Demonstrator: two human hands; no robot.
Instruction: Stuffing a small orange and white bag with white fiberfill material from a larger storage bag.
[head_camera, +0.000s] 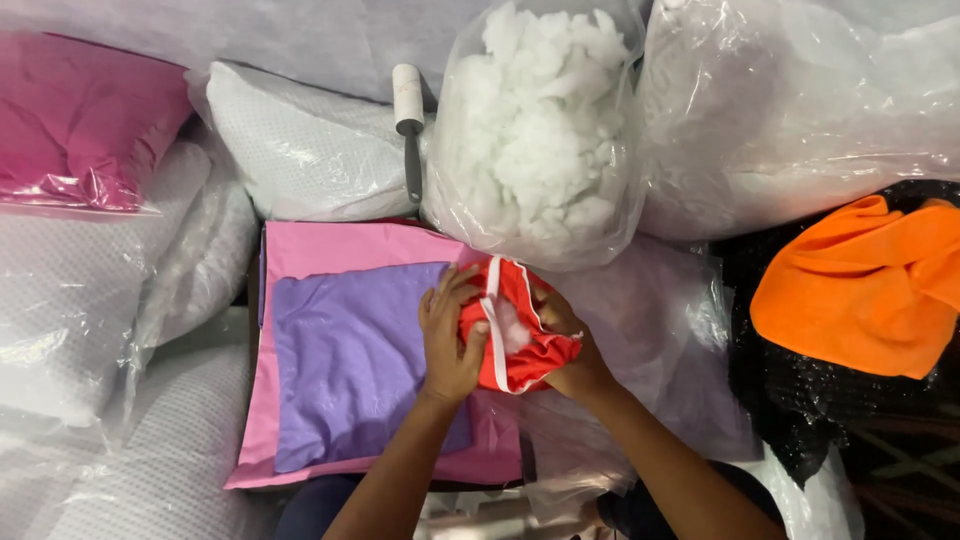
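Both hands are on the red fabric cover (520, 330): your left hand (448, 335) clamps its left side with fingers curled over the white-trimmed opening, your right hand (568, 350) cups it from behind and below. A tuft of white fibre stuffing (512, 325) shows in the mouth of the cover. The cover sits just above the pink (330, 250) and purple (350, 350) fabric sheets, right in front of the clear bag of stuffing (540, 120).

Tips, my read:
- Keep the left thumb holding the opening wide, so the trim doesn't fold inward.
- Push fill into the far corners first; looks lumpy near the mouth otherwise.
- Use small tufts, and tease them apart before they go in.
- Support the base with the right palm so seams aren't strained.
- Supply bag is close, so short reaches only; don't drag fibres across the purple sheet, they'll cling.

Lint roller (408, 110) lies between the wrapped white pillow (300, 150) and the bag if strays land. Orange cloth (860, 290) is well apart on the right.
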